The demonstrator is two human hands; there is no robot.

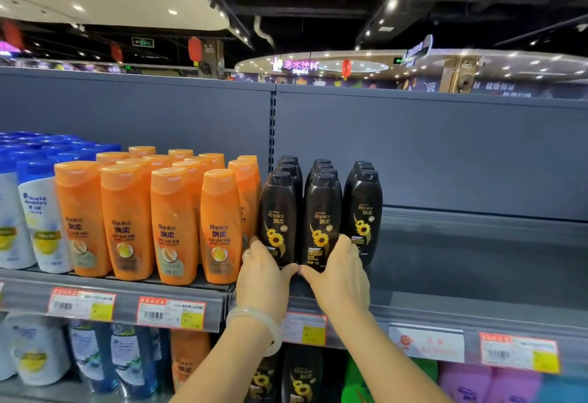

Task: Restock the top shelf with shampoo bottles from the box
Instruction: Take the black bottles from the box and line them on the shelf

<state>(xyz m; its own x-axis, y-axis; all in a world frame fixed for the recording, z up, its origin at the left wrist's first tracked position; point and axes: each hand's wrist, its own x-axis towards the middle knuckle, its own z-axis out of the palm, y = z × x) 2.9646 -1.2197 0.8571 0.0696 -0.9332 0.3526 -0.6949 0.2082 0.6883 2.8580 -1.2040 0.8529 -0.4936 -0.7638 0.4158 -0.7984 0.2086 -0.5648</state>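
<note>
1. Progress looks partial to me: three short rows of black shampoo bottles point(321, 218) stand on the top shelf point(477, 262), right beside the orange bottles point(173, 227), while the long stretch of shelf to their right is bare.
2. Filling that bare stretch is what I judge to be left; the box is not in view, so I cannot say how many bottles remain in it.
3. My left hand point(262, 272) rests with loosely spread fingers against the lower front of the leftmost black bottle, not closed around it.
4. My right hand point(339, 270) does the same at the base of the middle front bottle, its fingertips reaching toward the rightmost one.
5. Both thumbs nearly meet at the shelf edge between the two bottles. Neither grip holds anything; I read this as squaring up the front row.
</note>
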